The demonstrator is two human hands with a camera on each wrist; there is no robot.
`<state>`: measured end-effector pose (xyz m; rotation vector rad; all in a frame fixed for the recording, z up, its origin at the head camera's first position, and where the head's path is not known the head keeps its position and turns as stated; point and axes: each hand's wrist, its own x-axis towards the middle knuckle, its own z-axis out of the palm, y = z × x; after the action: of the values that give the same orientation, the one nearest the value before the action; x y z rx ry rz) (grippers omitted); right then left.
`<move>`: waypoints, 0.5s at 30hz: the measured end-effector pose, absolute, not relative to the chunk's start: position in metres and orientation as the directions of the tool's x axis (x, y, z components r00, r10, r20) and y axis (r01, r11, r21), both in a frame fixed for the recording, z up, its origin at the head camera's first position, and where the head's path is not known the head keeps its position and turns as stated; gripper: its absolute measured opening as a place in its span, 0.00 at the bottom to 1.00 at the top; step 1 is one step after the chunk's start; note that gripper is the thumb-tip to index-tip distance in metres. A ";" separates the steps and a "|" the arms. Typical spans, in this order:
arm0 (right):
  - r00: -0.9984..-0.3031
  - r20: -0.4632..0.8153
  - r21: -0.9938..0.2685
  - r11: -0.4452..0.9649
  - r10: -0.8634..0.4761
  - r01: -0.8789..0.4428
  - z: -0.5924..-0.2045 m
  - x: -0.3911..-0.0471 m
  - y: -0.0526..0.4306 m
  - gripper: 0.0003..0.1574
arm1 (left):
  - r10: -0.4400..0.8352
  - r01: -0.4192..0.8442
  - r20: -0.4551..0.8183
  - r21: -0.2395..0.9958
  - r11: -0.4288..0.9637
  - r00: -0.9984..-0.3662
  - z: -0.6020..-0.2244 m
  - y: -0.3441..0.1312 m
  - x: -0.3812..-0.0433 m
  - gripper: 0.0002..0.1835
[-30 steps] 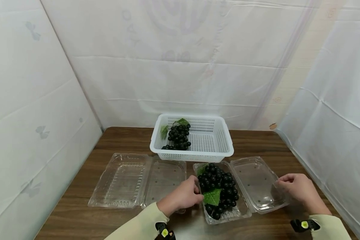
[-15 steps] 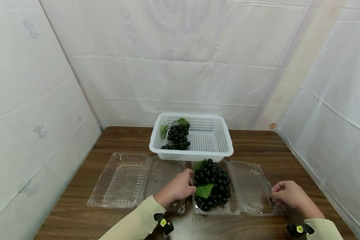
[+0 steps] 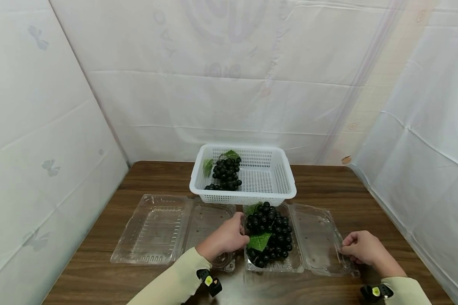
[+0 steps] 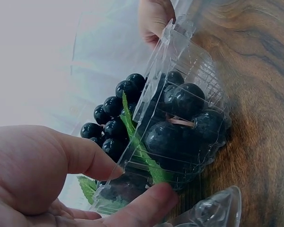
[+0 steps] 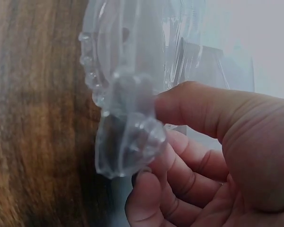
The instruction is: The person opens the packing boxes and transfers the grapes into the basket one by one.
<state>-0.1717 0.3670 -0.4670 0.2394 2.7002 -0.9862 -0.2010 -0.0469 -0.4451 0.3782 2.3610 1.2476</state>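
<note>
A bunch of black grapes [image 3: 276, 237] with green leaves [image 3: 259, 242] lies in the base of a clear plastic clamshell container [image 3: 297, 250]. My left hand [image 3: 223, 237] pinches the base's left rim; in the left wrist view, the thumb [image 4: 92, 158] is at the rim and a finger [image 4: 149, 203] lies along the outer wall. On the other side, my right hand [image 3: 366, 249] grips the outer edge of the unfolded lid [image 3: 317, 241]. The right wrist view shows the lid's corner tab [image 5: 128, 146] between thumb and fingers; some fingertips are hidden.
Left of the hands, a second clear clamshell [image 3: 156, 231] lies unfolded on the wooden table [image 3: 99, 250]. Behind, a white perforated basket [image 3: 286, 196] holds more black grapes [image 3: 227, 171] on its left side. White sheeting [image 3: 229, 106] walls in the table.
The grape-filled clamshell has shifted left and turned straighter, both hands moving with it. The right hand has come nearer and slid left, its fingers at the lid's near corner.
</note>
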 end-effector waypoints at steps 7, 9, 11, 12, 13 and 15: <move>-0.952 -0.295 -0.519 0.823 0.081 0.231 -0.457 -0.181 0.368 0.19 | 0.397 0.009 -0.277 0.811 0.586 -0.875 -0.445 -0.042 -0.203 0.43; -0.957 -0.283 -0.487 0.850 0.067 0.204 -0.451 -0.185 0.366 0.24 | 0.386 0.015 -0.282 0.792 0.611 -0.878 -0.445 -0.040 -0.203 0.43; -0.966 -0.254 -0.462 0.872 0.046 0.163 -0.443 -0.189 0.360 0.29 | 0.381 0.019 -0.289 0.776 0.631 -0.878 -0.444 -0.038 -0.203 0.43; -0.971 -0.238 -0.460 0.876 0.034 0.143 -0.439 -0.191 0.356 0.31 | 0.381 0.020 -0.292 0.771 0.637 -0.877 -0.444 -0.037 -0.202 0.44; -0.975 -0.221 -0.461 0.879 0.023 0.125 -0.434 -0.192 0.351 0.32 | 0.380 0.018 -0.299 0.766 0.643 -0.875 -0.444 -0.037 -0.202 0.44; -0.984 -0.176 -0.469 0.880 -0.010 0.075 -0.425 -0.194 0.340 0.34 | 0.380 0.007 -0.312 0.766 0.643 -0.871 -0.443 -0.035 -0.203 0.44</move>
<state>-0.1940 0.3399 -0.4250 0.0500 2.8767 -0.7271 -0.2027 -0.0352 -0.4429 0.3037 2.4137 1.1219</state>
